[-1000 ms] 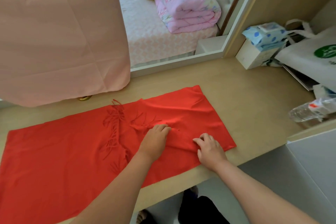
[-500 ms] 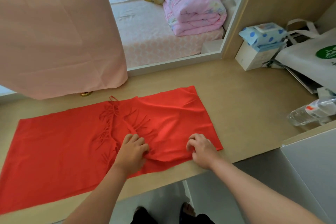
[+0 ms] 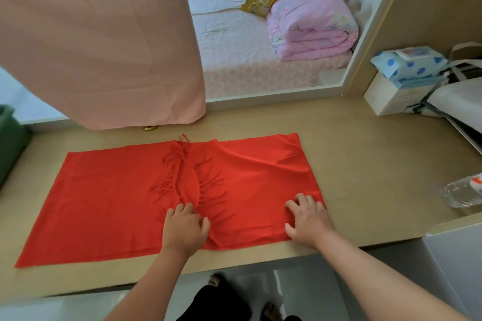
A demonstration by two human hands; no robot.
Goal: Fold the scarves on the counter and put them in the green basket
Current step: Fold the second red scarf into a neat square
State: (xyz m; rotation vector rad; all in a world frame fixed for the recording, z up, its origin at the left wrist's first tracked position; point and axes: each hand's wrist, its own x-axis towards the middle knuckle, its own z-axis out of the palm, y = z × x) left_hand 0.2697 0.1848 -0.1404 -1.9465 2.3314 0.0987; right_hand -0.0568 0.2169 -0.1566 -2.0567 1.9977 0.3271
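A red scarf lies flat across the wooden counter, its two fringed ends folded in and meeting near the middle. My left hand rests on the scarf at the near end of the fringes, where the cloth bunches a little beside the thumb. My right hand presses with spread, bent fingers on the scarf's near right corner. The green basket shows only as a dark green wall at the far left edge.
A pink curtain hangs down to the counter's back left. At the right stand a white box with a blue dotted wipes pack and a white bag; a plastic bottle lies near the right edge.
Both hands slid toward the counter's near edge over the scarf and moved further apart. The view has shifted left and the basket's edge has come into view.
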